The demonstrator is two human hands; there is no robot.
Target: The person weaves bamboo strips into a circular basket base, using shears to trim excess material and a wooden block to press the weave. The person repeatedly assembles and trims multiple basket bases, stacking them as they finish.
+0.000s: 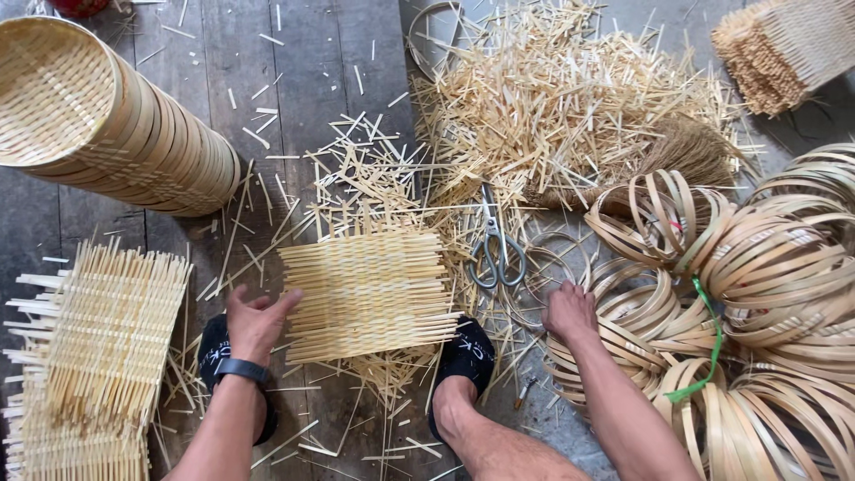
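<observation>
Left hand (254, 322), fingers spread, presses the woven mat's (370, 289) left edge on the floor (312, 80). Right hand (568, 312), loosely curled, touches bamboo rings (659, 312); scissors (495, 245) lie between, trimmings (552, 98) crowding behind.

The floor (312, 80) was dark, weathered wooden planks, their seams running away from the camera, and to the right of the planks it gave way to grey concrete (659, 22). Flat, even daylight fell over everything, with no hard shadows. Bamboo offcuts (552, 98) lay heaped on the concrete just right of the planks, and loose splinters were scattered thinly across the boards themselves. On the planks' left side lay a tall stack of round woven trays (134, 134) tipped on its side. No wall, window or furniture showed anywhere around the planks.
</observation>
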